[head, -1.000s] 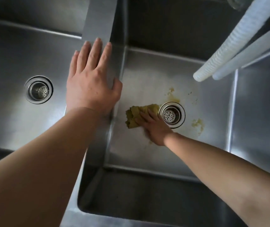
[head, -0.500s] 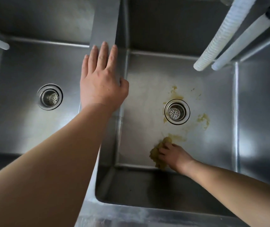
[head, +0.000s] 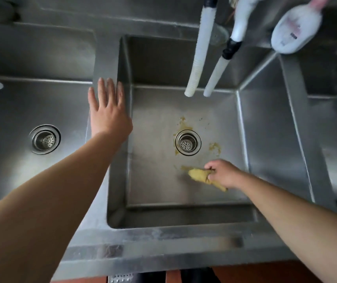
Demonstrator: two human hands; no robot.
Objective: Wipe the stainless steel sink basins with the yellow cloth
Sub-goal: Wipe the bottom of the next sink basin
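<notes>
Steel sink unit, several basins in a row; grey light, dull scuffed metal. The middle basin (head: 265, 129) has a strainer drain (head: 187, 142) at its centre with yellowish residue (head: 214, 148) smeared beside and above it. Two white hoses (head: 198, 54) hang over the back wall; a white bottle (head: 295, 29) stands at the far right corner, blurred.

Yellow cloth (head: 199, 175) — bunched into a wad on the basin floor, near side of the drain, close to a faint yellow streak. Judged soft, light, probably damp: it will crumple and smear rather than slide cleanly, so a flatter spread under the palm should cover more metal than a pinch at one end.

Right hand (head: 223, 173): fingers curled round the cloth's right end, gripping it, knuckles up.

Left hand (head: 108, 111): fingers straight and together, palm flat on the divider (head: 105, 58) between left basin (head: 20, 103) and middle — bracing, holding nothing.
</notes>
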